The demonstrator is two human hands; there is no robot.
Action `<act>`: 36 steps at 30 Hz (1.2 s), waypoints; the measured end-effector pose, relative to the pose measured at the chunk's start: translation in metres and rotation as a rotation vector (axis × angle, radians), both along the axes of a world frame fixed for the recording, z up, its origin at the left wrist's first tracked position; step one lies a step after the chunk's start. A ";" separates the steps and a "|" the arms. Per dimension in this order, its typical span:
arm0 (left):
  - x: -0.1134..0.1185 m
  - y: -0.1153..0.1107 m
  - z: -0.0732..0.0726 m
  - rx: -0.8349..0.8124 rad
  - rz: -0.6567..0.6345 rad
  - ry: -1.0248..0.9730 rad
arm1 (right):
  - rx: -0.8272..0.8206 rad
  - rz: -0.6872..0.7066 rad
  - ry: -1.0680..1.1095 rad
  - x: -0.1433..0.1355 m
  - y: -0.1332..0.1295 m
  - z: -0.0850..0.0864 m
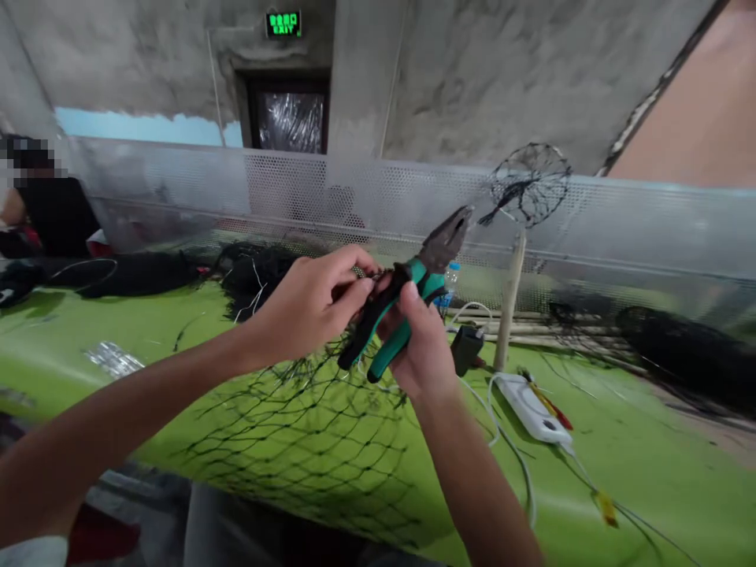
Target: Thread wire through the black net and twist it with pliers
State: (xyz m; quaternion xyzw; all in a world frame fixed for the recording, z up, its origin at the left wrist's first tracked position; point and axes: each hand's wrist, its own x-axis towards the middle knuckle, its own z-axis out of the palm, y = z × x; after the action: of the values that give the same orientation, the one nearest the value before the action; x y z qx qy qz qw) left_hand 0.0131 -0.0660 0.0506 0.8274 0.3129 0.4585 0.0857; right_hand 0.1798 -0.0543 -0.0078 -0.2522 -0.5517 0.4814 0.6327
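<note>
Green bench (679, 472): front edge slants across lower left, net (319, 431) over it. Center: left hand (313, 295) pinching net, right hand (428, 346) wrapped round raised pliers (416, 272).

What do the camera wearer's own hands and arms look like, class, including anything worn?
The left hand and right hand are ungloved. Both forearms are bare, with no watch or bracelet showing. Pale cloth, perhaps a short sleeve, appears at the left arm's edge.
</note>
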 end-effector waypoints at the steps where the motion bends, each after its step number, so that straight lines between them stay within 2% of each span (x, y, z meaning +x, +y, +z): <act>1: 0.002 -0.005 -0.002 0.016 0.007 -0.007 | -0.009 -0.009 0.037 -0.001 -0.002 0.004; 4: 0.005 -0.017 -0.013 0.040 0.040 -0.044 | -0.071 0.006 0.120 0.001 -0.003 0.012; 7: 0.001 -0.012 -0.025 0.072 0.077 0.002 | -0.130 0.018 0.089 0.011 0.003 0.011; 10: -0.005 0.021 -0.034 0.148 0.060 -0.094 | -0.209 0.057 0.012 0.024 0.017 0.004; 12: -0.006 0.050 -0.041 0.335 0.111 -0.214 | -0.272 0.110 -0.033 0.032 0.029 -0.002; 13: -0.005 0.063 -0.045 0.442 0.098 -0.174 | -0.301 0.146 -0.059 0.036 0.035 -0.005; 15: -0.002 0.080 -0.057 0.537 -0.047 0.019 | -0.340 0.223 -0.140 0.045 0.046 -0.012; 17: 0.002 0.084 -0.073 0.458 -0.218 0.151 | -0.344 0.280 -0.236 0.054 0.054 -0.018; 18: 0.004 0.084 -0.082 0.399 -0.248 0.159 | -0.340 0.298 -0.274 0.058 0.057 -0.021; 22: 0.006 0.085 -0.116 0.331 -0.222 -0.014 | -0.346 0.320 -0.303 0.069 0.063 -0.031; 25: 0.009 0.097 -0.131 0.309 -0.199 -0.020 | -0.341 0.351 -0.304 0.073 0.069 -0.038; 28: 0.016 0.112 -0.137 0.321 -0.243 -0.005 | -0.293 0.362 -0.335 0.073 0.074 -0.045; 32: 0.019 0.120 -0.140 0.187 -0.331 -0.003 | -0.247 0.344 -0.371 0.076 0.080 -0.049; 34: 0.016 0.118 -0.138 0.167 -0.310 0.053 | -0.224 0.255 -0.414 0.079 0.081 -0.048; 36: 0.009 0.111 -0.133 0.155 -0.236 0.169 | -0.192 0.170 -0.497 0.082 0.082 -0.045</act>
State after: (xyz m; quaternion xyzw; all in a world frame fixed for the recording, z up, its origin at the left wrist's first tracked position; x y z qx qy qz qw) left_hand 0.0220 0.0454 -0.0824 0.8982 0.1833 0.3966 0.0484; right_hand 0.2614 0.0281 -0.0531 -0.3743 -0.6608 0.5063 0.4086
